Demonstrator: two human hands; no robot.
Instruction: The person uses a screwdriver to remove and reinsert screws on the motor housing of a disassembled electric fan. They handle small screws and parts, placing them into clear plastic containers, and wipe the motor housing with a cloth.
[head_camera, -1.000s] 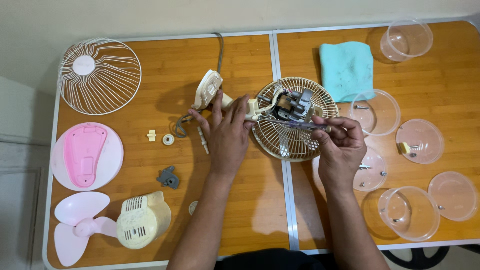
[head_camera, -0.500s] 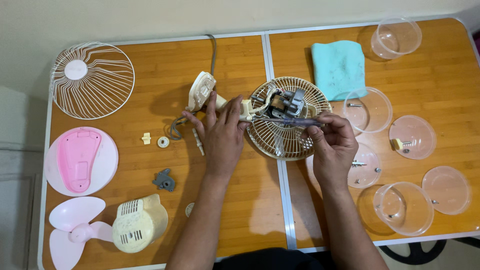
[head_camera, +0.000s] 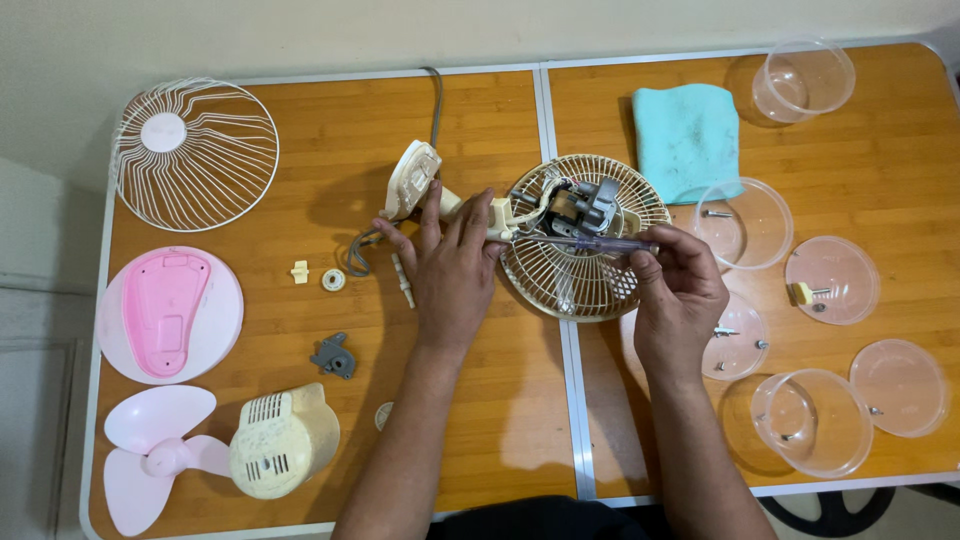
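We see the right hand (head_camera: 678, 292) pinching a slim screwdriver with a clear purple handle (head_camera: 600, 243), fingertips closed round the handle end, shaft lying nearly level and pointing left into the exposed grey metal motor (head_camera: 580, 205). The left hand (head_camera: 452, 262) lies flat, fingers spread and pressed on the cream plastic neck of the fan body (head_camera: 470, 212); it holds the part down and grasps nothing.

Change since a second ago: very little. Both hands keep the same places, and the tool tip stays at the motor. The view has shifted a bit; the parts have not. We judge the work on the motor fastening as ongoing, not finished.

The motor sits in the round cream wire rear grille (head_camera: 585, 240), which straddles the seam of the orange wooden table (head_camera: 480, 400).

Pose: both forearms come up from the bottom edge, the right wrist bent inward, the left straight.

Nearby: a folded turquoise cloth (head_camera: 685, 140) and clear plastic dishes (head_camera: 745, 222) holding screws, right of the grille.
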